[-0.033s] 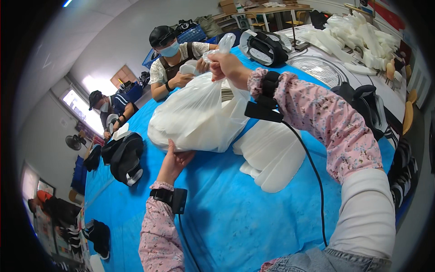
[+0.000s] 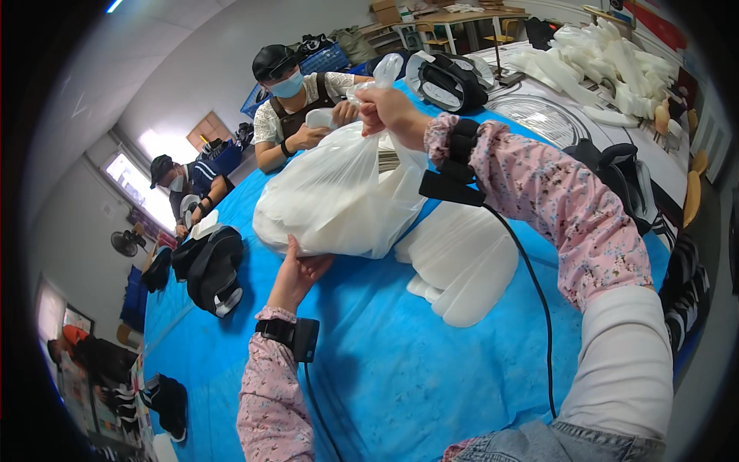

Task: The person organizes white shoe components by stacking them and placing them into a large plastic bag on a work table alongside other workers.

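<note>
A bulging, translucent white plastic bag (image 2: pixel 331 196) hangs above the blue-covered table (image 2: pixel 416 369), with pale flat pieces showing through it. Up at its gathered neck, my right hand (image 2: pixel 394 115) is closed in a fist, and a twist of plastic sticks out above the fingers. My left hand (image 2: pixel 299 276) supports the bag's lower near side, thumb against the plastic and fingers partly underneath. Just right of the bag, a fanned pile of white insole-shaped sheets (image 2: pixel 466 258) lies on the table. Another stack of pale sheets (image 2: pixel 387 159) is partly hidden behind the bag.
Across the table a masked co-worker (image 2: pixel 292 108) handles a white piece (image 2: pixel 319 118); another person (image 2: pixel 188 185) works farther left. Black shoe uppers (image 2: pixel 214 269) lie at the left, others (image 2: pixel 616 173) at the right. White pieces (image 2: pixel 608 65) are heaped at the back right. A black cable (image 2: pixel 539 300) trails from my right wrist.
The bag and my hands have shifted very slightly to the right. Across the table, the co-worker's white piece has tilted a little.
</note>
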Demonstrator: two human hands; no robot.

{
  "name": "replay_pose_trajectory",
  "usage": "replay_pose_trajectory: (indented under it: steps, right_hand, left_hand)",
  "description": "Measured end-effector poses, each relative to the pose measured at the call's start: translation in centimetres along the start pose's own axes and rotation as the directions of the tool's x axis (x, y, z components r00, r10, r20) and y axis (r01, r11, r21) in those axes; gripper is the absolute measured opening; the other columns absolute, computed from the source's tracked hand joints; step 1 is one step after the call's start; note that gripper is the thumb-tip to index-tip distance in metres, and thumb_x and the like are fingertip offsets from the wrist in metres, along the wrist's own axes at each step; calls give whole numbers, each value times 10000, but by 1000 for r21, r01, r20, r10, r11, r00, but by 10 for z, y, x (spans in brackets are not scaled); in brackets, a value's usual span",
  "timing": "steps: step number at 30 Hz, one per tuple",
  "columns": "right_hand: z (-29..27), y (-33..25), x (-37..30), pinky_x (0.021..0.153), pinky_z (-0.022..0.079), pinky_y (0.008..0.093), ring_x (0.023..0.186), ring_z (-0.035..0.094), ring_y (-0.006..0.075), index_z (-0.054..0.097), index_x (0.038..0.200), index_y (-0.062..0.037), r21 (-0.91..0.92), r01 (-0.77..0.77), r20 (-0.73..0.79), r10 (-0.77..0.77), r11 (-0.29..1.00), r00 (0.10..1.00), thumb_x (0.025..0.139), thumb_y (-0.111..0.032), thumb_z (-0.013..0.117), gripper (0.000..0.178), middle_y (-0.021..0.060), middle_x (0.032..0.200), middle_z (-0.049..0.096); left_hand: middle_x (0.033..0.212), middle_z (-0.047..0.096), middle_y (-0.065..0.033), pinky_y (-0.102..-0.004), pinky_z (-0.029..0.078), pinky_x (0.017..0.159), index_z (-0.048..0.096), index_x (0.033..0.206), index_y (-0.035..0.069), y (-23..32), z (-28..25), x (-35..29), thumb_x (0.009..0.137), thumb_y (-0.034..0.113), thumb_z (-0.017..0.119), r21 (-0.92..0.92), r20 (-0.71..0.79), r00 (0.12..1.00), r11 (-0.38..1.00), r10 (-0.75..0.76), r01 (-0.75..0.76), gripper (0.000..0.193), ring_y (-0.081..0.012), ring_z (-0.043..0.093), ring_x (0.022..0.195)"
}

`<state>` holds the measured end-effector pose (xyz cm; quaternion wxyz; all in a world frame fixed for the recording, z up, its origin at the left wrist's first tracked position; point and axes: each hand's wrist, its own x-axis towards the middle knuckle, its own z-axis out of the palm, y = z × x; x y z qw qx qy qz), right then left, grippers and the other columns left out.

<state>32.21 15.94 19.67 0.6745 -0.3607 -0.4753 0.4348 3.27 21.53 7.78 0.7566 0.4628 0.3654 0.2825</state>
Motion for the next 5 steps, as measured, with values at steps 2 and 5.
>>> replay_pose_trajectory:
  steps: [2,5]
  right_hand:
    - [4,-16,-8,547,421,286,416,321,117,250,515,-145,-44,3,-30,-4,999,1000,847,-286,383,385,-21,467,298]
    - [-26,-30,-14,565,415,281,425,337,121,253,516,-146,-132,25,-159,-46,991,986,853,-301,372,390,-12,465,306]
  left_hand:
    - [1119,466,-221,-405,398,893,280,1222,-35,5,12,-2,820,511,390,-19,2,1000,1000,1,0,687,-307,495,1012]
    - [1143,437,-243,-408,390,902,256,1233,-32,-6,36,15,819,512,388,-45,109,994,999,-9,14,697,-321,475,1035]
